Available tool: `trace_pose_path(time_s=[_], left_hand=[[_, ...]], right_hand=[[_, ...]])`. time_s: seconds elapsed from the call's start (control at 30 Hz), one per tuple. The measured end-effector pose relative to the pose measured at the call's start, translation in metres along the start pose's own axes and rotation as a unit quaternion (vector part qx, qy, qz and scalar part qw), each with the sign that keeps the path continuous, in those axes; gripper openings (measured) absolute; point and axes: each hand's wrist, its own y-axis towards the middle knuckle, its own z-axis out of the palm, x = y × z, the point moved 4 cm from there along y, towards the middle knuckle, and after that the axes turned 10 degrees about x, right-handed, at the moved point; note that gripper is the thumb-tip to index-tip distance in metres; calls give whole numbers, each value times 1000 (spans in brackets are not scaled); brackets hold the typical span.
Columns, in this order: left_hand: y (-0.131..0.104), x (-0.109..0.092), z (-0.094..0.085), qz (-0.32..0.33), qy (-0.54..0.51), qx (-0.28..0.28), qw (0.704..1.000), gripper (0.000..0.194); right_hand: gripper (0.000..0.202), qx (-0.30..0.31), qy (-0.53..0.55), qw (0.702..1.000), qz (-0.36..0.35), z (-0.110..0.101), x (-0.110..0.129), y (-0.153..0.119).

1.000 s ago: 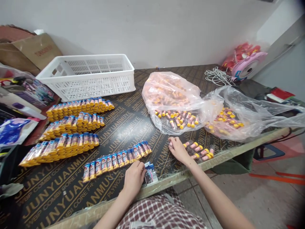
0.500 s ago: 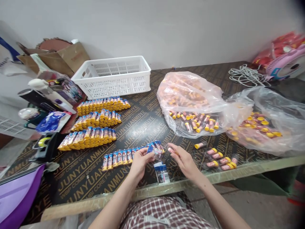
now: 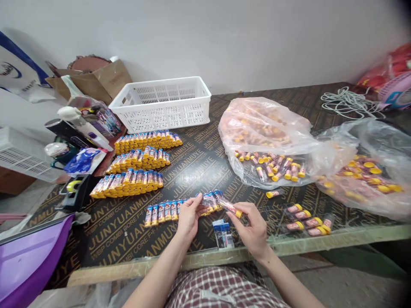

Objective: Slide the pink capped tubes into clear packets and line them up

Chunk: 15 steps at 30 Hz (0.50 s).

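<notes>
My right hand (image 3: 252,229) is closed around the capped end of a clear tube with a yellow cap (image 3: 229,206) and pink-white print inside. The tube slants up and left towards my left hand (image 3: 189,216). Its thumb and fingers pinch a small clear piece, which I cannot make out. Behind my hands runs a row of blue-topped tubes (image 3: 167,211) with yellow caps, partly covered by the left hand. Between my wrists, a small stack of blue and clear printed packets (image 3: 224,234) lies near the table edge.
Stacked blue-labelled tubes (image 3: 128,182) lie at left, before a white basket (image 3: 163,113). Plastic bags of yellow-capped tubes (image 3: 263,124) spread at right. Several loose tubes (image 3: 313,222) lie near the front edge. A tape dispenser (image 3: 75,190) and purple dustpan-like piece (image 3: 35,261) are at left.
My right hand has turned, so the tube now points left with its yellow cap showing. The blue printed piece in my left fingers no longer shows clearly. The view has shifted slightly left.
</notes>
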Motion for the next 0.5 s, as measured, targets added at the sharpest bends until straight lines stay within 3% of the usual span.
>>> trace_pose_path(time_s=[0.27,0.37,0.5], left_hand=[[-3,3,5,32,29,-6,999,36],[-7,3,12,41,33,33,998,32],[-9,-1,17,32,27,84,996,32]], right_hand=[[37,25,-10,997,-72,16,5,-7],[40,50,26,997,-47,20,3,-8],[43,132,107,985,-11,25,1,-10]])
